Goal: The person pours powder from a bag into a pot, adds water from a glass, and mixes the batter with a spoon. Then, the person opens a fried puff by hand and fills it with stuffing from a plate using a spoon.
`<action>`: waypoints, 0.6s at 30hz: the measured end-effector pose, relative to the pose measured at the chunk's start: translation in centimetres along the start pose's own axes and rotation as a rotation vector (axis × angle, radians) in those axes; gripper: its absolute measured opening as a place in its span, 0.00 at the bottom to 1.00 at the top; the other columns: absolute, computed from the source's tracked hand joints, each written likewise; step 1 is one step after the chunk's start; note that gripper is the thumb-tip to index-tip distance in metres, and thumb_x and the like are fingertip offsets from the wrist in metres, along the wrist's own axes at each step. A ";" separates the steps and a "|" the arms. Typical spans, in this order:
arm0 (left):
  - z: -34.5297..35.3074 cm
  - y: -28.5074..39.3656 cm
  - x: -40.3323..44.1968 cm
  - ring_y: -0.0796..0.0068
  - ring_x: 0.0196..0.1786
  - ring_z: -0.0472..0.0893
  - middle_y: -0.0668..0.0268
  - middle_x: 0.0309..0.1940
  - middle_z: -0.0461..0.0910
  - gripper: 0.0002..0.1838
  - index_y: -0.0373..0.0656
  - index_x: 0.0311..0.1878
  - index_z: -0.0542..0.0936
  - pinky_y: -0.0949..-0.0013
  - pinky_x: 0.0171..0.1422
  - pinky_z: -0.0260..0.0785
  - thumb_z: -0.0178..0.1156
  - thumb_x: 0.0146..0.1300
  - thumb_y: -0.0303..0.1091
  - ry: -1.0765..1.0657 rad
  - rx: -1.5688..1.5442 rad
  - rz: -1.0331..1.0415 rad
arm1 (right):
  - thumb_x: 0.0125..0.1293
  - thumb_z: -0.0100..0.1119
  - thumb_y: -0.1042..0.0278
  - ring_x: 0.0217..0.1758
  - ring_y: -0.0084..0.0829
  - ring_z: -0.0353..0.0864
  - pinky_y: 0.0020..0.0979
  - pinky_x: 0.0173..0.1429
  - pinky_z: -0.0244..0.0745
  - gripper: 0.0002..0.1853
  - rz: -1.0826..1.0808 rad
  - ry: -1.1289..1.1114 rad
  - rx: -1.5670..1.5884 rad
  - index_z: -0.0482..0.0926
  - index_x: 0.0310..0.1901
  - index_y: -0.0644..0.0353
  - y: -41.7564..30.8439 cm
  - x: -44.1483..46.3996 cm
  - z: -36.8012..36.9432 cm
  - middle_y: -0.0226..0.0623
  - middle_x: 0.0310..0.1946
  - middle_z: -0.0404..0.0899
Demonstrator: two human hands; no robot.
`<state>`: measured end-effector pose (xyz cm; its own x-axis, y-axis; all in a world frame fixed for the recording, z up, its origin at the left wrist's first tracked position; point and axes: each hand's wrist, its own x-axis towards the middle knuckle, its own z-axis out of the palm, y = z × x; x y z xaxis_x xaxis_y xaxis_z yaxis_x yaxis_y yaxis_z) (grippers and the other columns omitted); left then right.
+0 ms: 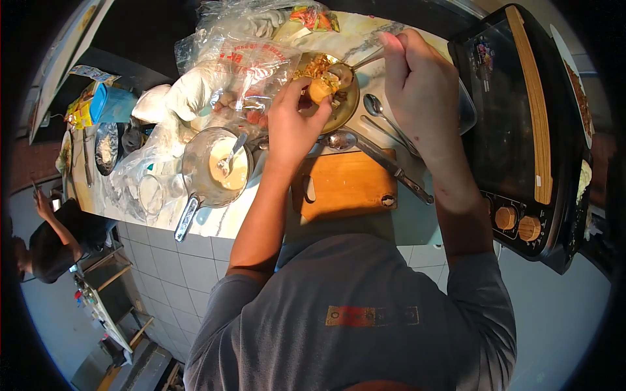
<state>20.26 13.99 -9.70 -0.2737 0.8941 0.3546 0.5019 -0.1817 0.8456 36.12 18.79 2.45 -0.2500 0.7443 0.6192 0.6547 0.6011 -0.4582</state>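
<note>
My left hand (295, 120) pinches a small, round, yellowish piece of food (319, 90) between thumb and fingers, just over a gold-coloured dish (350, 107). Brown and yellow chopped filling (317, 66) lies in that dish. A metal spoon (368, 60) is gripped by its handle in my right hand (420, 88); its bowl reaches the food piece, and whether they touch I cannot tell. Left of my forearm stands a saucepan (197, 171) with cream-coloured batter (222, 156) and another spoon (236, 148) in it.
A wooden cutting board (349, 186) lies near the counter edge, with a knife (385, 159) across its corner. More spoons (378, 107) rest by my right wrist. Plastic bags (241, 62) crowd the left. A black toaster oven (508, 124) stands right. Another person (55, 241) is at far left.
</note>
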 end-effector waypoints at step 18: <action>-0.2 -0.2 -0.2 0.72 0.39 0.86 0.58 0.39 0.84 0.20 0.34 0.50 0.77 0.72 0.44 0.77 0.70 0.57 0.31 -0.076 -0.027 -0.084 | 0.73 0.51 0.60 0.25 0.48 0.76 0.37 0.29 0.71 0.15 0.049 0.008 -0.159 0.75 0.32 0.62 -0.2 0.0 -1.5 0.45 0.21 0.75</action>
<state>20.03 13.78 -9.89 -0.2501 0.9350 0.2515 0.4571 -0.1150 0.8820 37.05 18.22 3.53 -0.2101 0.7687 0.6042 0.7704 0.5106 -0.3817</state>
